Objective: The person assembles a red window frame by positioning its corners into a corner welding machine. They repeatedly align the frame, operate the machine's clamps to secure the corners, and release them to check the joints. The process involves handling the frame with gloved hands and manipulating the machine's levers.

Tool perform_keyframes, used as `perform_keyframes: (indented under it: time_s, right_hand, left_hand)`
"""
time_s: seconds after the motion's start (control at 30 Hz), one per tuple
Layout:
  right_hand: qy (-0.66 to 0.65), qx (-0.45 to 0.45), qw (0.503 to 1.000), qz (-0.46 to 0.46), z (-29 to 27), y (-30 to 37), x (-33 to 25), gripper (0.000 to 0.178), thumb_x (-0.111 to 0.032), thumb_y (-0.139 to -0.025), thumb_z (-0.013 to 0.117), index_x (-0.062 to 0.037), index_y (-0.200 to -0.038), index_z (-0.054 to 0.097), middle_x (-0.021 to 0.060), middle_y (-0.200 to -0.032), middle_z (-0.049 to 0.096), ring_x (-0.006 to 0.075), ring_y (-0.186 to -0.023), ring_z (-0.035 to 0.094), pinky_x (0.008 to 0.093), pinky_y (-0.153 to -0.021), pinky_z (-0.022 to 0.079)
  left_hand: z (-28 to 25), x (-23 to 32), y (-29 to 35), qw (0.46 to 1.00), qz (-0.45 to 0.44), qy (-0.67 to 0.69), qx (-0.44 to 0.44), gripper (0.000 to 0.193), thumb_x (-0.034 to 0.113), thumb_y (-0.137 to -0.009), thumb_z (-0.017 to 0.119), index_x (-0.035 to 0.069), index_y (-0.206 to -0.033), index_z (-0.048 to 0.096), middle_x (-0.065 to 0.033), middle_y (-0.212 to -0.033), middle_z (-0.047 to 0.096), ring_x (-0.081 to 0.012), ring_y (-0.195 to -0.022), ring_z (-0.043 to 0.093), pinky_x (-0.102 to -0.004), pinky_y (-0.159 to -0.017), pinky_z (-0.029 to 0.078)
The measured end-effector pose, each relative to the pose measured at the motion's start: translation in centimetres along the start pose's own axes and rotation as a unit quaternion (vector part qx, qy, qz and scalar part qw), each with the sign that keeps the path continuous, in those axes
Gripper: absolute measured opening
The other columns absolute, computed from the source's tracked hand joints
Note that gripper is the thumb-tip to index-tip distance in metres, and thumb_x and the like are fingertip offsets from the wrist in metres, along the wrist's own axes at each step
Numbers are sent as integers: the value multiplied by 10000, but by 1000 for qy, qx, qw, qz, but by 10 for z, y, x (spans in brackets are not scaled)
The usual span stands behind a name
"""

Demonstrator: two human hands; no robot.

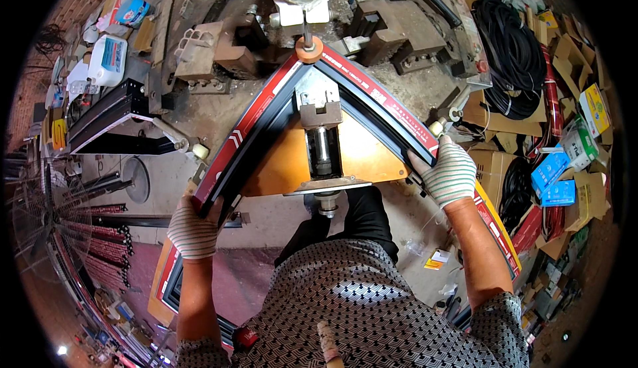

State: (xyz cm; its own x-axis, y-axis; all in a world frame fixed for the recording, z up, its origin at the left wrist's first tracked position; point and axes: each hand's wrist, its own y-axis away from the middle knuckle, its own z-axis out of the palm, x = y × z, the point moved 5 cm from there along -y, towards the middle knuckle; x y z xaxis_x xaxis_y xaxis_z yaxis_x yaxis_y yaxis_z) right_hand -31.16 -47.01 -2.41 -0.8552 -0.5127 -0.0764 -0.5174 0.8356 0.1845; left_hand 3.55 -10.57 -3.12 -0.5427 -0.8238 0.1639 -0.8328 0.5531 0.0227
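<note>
Both my hands wear white knitted gloves with thin stripes. My left hand (193, 230) is wrapped round the lower left side of a dark metal window frame (379, 97), which has red film on its outer faces. Round the right side closes my right hand (448, 172), thumb on top. Between them the frame's corner points away from me, against a round orange-brown stop (309, 49). Inside that corner sits the metal block (320, 114) of a machine, above an orange-yellow plate (272, 169). More red-filmed profile (493, 232) shows beyond my right hand; where it joins is hidden.
Heavy steel jaws (242, 56) stand left of the corner, with matching jaws (379, 32) right. A dark profile assembly (116, 122) and a white jug (108, 61) are at left, near a fan (50, 215). Black coils (508, 56) and cardboard boxes (492, 169) crowd the right.
</note>
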Motion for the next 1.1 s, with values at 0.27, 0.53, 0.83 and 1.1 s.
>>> perform_keyframes:
  time_s: [0.27, 0.53, 0.83, 1.1]
  right_hand:
    - [3, 6, 1000, 4, 2, 0, 0, 613, -561, -842, 809, 15, -953, 631, 224, -813, 691, 401, -784, 702, 467, -732, 565]
    - [3, 3, 1000, 3, 2, 1, 0, 634, -568, -838, 811, 28, -970, 639, 227, -817, 688, 404, -783, 699, 463, -736, 568]
    - [0, 7, 1000, 4, 0, 0, 1, 640, -567, -838, 812, 32, -983, 641, 230, -831, 694, 403, -800, 707, 460, -751, 575]
    - [-3, -15, 1000, 1, -2, 0, -1, 671, -579, -845, 804, 30, -1081, 650, 232, -874, 725, 405, -859, 726, 473, -793, 581]
  left_hand:
    - [2, -2, 0, 1000, -1, -9, -9, 589, 537, -777, 889, 45, -1029, 686, -140, -756, 681, -342, -685, 678, -430, -646, 547]
    - [1, -1, 2, 1000, -6, -7, -11, 629, 547, -784, 880, 44, -1108, 690, -134, -751, 675, -337, -678, 676, -431, -646, 545]
    - [3, -4, 2, 1000, 0, -11, -12, 577, 542, -777, 888, 51, -985, 667, -149, -739, 668, -344, -664, 673, -439, -630, 544]
    - [3, -5, 2, 1000, -1, -12, -10, 582, 569, -786, 870, 54, -959, 664, -156, -737, 669, -355, -670, 679, -448, -632, 543]
